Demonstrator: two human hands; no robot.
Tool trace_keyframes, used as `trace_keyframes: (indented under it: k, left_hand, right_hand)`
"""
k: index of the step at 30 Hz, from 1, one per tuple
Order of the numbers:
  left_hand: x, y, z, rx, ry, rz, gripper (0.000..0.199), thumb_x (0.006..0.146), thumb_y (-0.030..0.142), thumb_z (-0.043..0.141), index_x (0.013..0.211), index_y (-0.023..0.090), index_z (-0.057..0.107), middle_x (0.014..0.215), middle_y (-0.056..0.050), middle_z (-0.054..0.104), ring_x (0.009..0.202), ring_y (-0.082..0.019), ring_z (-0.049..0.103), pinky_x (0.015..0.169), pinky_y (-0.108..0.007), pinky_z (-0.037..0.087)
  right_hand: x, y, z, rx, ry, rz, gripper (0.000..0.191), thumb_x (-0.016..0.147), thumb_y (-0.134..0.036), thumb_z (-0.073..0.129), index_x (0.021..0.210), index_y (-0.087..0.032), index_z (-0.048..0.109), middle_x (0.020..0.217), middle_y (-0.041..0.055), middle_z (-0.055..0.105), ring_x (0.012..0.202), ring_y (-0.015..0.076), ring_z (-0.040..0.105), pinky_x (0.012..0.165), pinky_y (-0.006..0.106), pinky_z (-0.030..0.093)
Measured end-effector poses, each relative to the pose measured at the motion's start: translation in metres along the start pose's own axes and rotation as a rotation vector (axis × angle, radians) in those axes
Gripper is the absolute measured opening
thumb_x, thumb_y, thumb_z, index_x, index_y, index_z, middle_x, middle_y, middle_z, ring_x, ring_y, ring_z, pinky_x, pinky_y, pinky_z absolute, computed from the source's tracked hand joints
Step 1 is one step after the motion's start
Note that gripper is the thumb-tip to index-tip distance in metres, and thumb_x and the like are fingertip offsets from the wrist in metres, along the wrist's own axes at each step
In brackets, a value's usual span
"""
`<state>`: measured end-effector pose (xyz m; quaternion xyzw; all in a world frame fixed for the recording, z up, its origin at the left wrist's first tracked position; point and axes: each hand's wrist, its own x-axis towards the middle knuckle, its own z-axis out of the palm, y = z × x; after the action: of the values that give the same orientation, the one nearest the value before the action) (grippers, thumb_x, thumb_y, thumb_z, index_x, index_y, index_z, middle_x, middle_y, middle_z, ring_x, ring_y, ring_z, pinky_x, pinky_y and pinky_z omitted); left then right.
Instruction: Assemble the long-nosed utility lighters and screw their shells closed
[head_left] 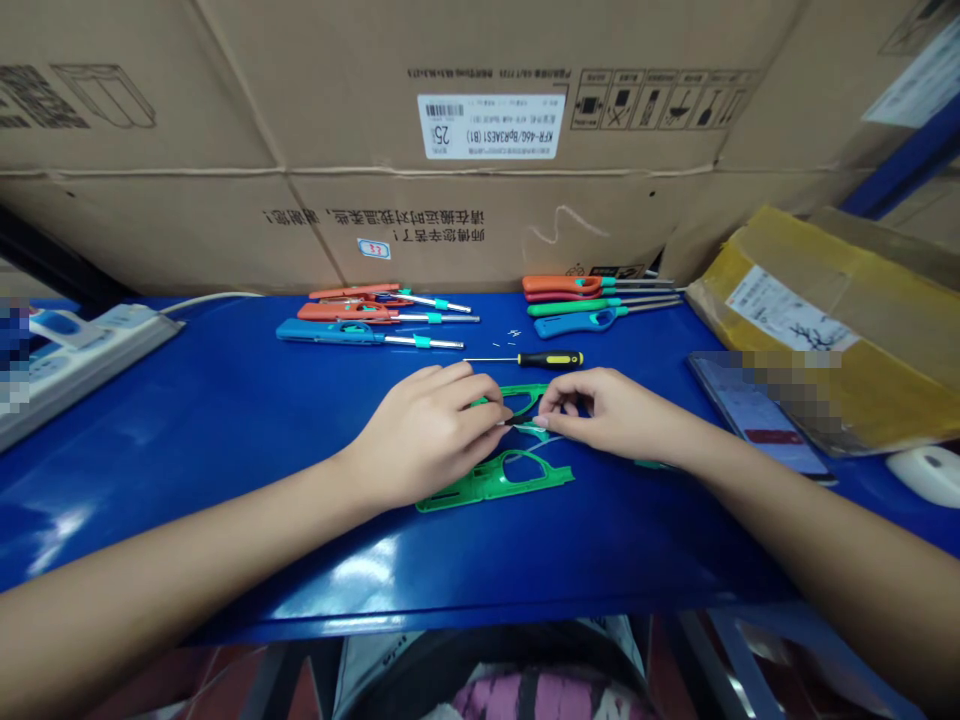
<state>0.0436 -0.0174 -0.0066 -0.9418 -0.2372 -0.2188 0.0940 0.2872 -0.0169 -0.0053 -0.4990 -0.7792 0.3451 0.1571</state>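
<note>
Above the near middle of the blue table, my left hand [442, 425] and my right hand [592, 405] meet with fingertips pinched. Between them is a small black part [519, 421], gripped from both sides; its exact kind is too small to tell. A pale teal piece [541, 432] and a thin whitish wire [546, 444] show just under my right fingertips. One green lighter casing half [517, 478] lies below my hands. Another green casing half [529, 398] lies behind them, partly covered by my left fingers.
A yellow-and-black screwdriver [551, 360] lies beyond my hands. Several long-nosed lighters, including a blue one [330, 331] and an orange one [562, 283], lie along the cardboard [360, 130]. At right are a phone [750, 420], yellow package [825, 330] and white mouse [926, 475]; at left, a power strip [90, 355].
</note>
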Motion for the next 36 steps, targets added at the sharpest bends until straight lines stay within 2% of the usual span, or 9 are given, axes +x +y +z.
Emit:
trace_keyframes:
  k: [5, 9, 12, 14, 19, 26, 31, 34, 36]
  left_hand:
    - [-0.007, 0.000, 0.006, -0.069, 0.066, -0.031, 0.014, 0.098, 0.025, 0.060, 0.102, 0.019, 0.072, 0.095, -0.003, 0.072, 0.080, -0.017, 0.061, 0.070, -0.029, 0.047]
    - [-0.008, 0.003, 0.007, -0.066, 0.134, 0.027, 0.014, 0.096, 0.022, 0.063, 0.107, 0.019, 0.071, 0.097, -0.003, 0.074, 0.080, -0.017, 0.060, 0.069, -0.030, 0.047]
    - [-0.008, 0.006, 0.006, -0.039, 0.141, 0.072, 0.014, 0.095, 0.023, 0.065, 0.107, 0.018, 0.071, 0.097, -0.003, 0.075, 0.079, -0.018, 0.059, 0.065, -0.031, 0.045]
    - [-0.008, 0.007, 0.006, -0.024, 0.138, 0.087, 0.013, 0.095, 0.024, 0.065, 0.105, 0.018, 0.072, 0.095, -0.002, 0.075, 0.078, -0.018, 0.059, 0.063, -0.031, 0.044]
    - [-0.011, 0.006, 0.009, -0.104, 0.093, 0.009, 0.014, 0.096, 0.026, 0.063, 0.102, 0.018, 0.073, 0.095, -0.003, 0.075, 0.079, -0.017, 0.060, 0.068, -0.031, 0.047]
    - [-0.012, 0.002, 0.014, -0.231, -0.053, -0.150, 0.021, 0.098, 0.031, 0.058, 0.101, 0.019, 0.076, 0.098, -0.004, 0.073, 0.085, -0.019, 0.061, 0.077, -0.033, 0.050]
    - [-0.012, 0.004, 0.012, -0.246, -0.063, -0.163, 0.024, 0.098, 0.035, 0.058, 0.101, 0.019, 0.075, 0.100, -0.005, 0.072, 0.087, -0.020, 0.061, 0.079, -0.035, 0.050]
    - [-0.010, 0.003, 0.004, -0.207, -0.093, -0.135, 0.025, 0.097, 0.038, 0.057, 0.097, 0.019, 0.073, 0.094, -0.005, 0.071, 0.084, -0.021, 0.061, 0.077, -0.036, 0.049]
    - [-0.009, -0.003, -0.005, -0.156, -0.147, -0.121, 0.026, 0.097, 0.038, 0.056, 0.094, 0.018, 0.071, 0.090, -0.005, 0.069, 0.081, -0.021, 0.061, 0.073, -0.036, 0.049]
  right_hand:
    - [0.001, 0.001, 0.000, -0.001, -0.002, -0.014, 0.021, 0.089, -0.035, 0.060, 0.087, -0.017, 0.070, 0.075, 0.0011, 0.066, 0.065, 0.0132, 0.052, 0.060, 0.026, 0.041]
    - [-0.001, 0.000, 0.002, 0.000, -0.016, -0.044, 0.024, 0.090, -0.036, 0.058, 0.091, -0.016, 0.072, 0.080, 0.0024, 0.068, 0.069, 0.0146, 0.054, 0.065, 0.028, 0.044]
    - [-0.001, 0.000, 0.004, -0.011, 0.000, -0.104, 0.021, 0.088, -0.034, 0.061, 0.091, -0.016, 0.071, 0.086, 0.0042, 0.070, 0.076, 0.0160, 0.058, 0.073, 0.029, 0.047]
    - [-0.001, 0.001, 0.004, -0.025, 0.014, -0.121, 0.018, 0.088, -0.032, 0.060, 0.088, -0.016, 0.070, 0.086, 0.0042, 0.070, 0.076, 0.0159, 0.058, 0.073, 0.029, 0.047]
    - [-0.001, 0.005, 0.001, -0.070, 0.022, -0.116, 0.017, 0.092, -0.028, 0.056, 0.085, -0.017, 0.067, 0.078, 0.0015, 0.067, 0.067, 0.0135, 0.054, 0.064, 0.027, 0.043]
    - [-0.002, 0.010, -0.003, -0.164, -0.015, -0.217, 0.006, 0.088, -0.023, 0.066, 0.091, -0.018, 0.067, 0.090, 0.0037, 0.069, 0.080, 0.0157, 0.059, 0.073, 0.027, 0.045]
    - [-0.006, 0.010, -0.015, -0.272, 0.011, -0.221, 0.008, 0.090, -0.026, 0.064, 0.087, -0.019, 0.065, 0.087, 0.0031, 0.068, 0.079, 0.0170, 0.060, 0.072, 0.028, 0.044]
    - [-0.007, 0.010, -0.020, -0.367, 0.014, -0.175, 0.009, 0.091, -0.025, 0.061, 0.087, -0.019, 0.066, 0.090, 0.0044, 0.069, 0.081, 0.0191, 0.062, 0.072, 0.030, 0.045]
    - [-0.008, 0.010, -0.022, -0.424, 0.030, -0.142, 0.012, 0.092, -0.023, 0.057, 0.094, -0.019, 0.068, 0.096, 0.0058, 0.070, 0.086, 0.0211, 0.063, 0.076, 0.032, 0.046]
